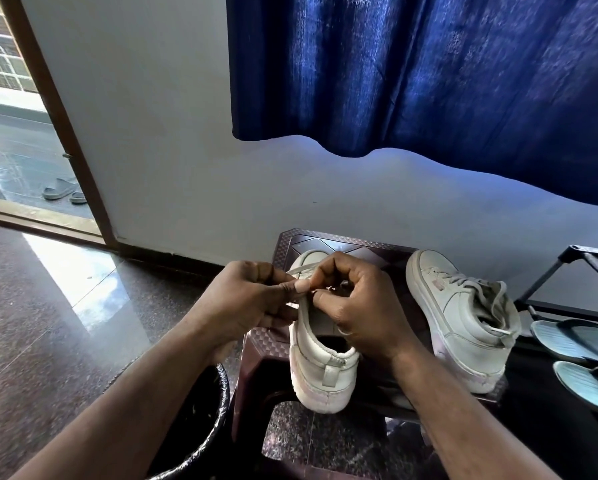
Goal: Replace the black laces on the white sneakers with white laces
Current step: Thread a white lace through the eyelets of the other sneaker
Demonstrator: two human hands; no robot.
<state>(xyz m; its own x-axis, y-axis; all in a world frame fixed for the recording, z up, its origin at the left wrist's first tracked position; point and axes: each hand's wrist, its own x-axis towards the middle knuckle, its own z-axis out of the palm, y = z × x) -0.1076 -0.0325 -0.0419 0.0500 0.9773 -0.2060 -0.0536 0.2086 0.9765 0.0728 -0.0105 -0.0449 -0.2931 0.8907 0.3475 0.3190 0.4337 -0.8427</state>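
Where the two hands meet above the near sneaker (325,368), the left hand (252,299) pinches a flat white lace (302,270) between thumb and forefinger. The right hand (359,306) curls over the eyelets, its fingertips clamped on the lace there. That sneaker stands heel toward the camera, the heel hanging past the front edge of a brown plastic stool (346,244) embossed with diamonds. A second white sneaker (463,327), threaded with white laces, sits just beside it at the stool's right edge. Polished speckled stone floor (48,323) lies open to the left. A round black bin (221,393) stands under the left forearm, its inside too dark to read. Pale blue flip-flops (574,337) lie near a black rack (567,271).
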